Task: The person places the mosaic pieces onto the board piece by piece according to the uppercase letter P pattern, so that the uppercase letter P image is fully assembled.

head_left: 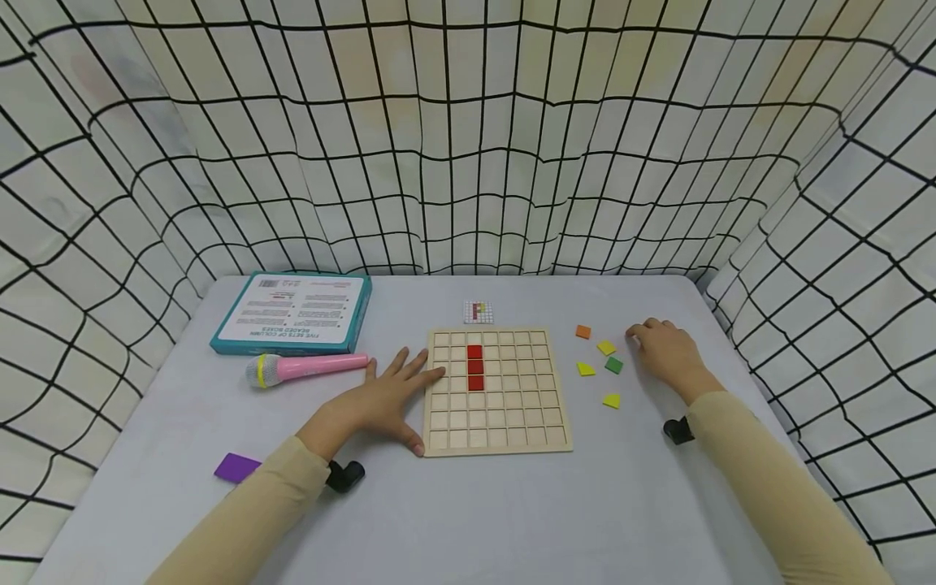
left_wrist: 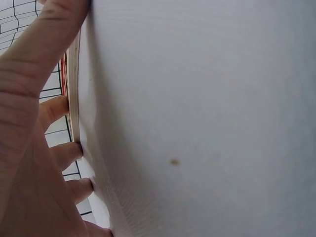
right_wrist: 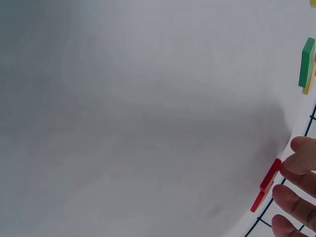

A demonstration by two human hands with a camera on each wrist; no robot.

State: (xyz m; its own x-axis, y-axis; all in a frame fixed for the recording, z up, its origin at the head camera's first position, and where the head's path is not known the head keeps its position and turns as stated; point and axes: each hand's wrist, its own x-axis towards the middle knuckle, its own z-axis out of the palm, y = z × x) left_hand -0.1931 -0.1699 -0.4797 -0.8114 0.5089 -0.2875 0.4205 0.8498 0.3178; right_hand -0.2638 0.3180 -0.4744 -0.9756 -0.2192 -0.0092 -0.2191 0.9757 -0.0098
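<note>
My left hand [head_left: 374, 403] lies with fingers spread at the left edge of a wooden grid board [head_left: 497, 440]. Its index fingertip reaches onto the board, and the thumb touches the lower left corner. Three red tiles [head_left: 474, 367] form a short column in the board's grid. Off to the right, my right hand [head_left: 667, 351] is low over the table, fingers slightly bent. In the right wrist view, its fingertips are at a red tile [right_wrist: 270, 174], with another red piece [right_wrist: 257, 202] against it. The hand hides both red pieces from the head view.
Left of my right hand lie a green tile [head_left: 613, 366], an orange tile [head_left: 582, 331] and several yellow pieces [head_left: 606, 348]. A small pattern card [head_left: 478, 312] sits behind the board. To the left are a boxed set [head_left: 292, 313], a pink toy microphone [head_left: 314, 366] and a purple piece [head_left: 237, 468].
</note>
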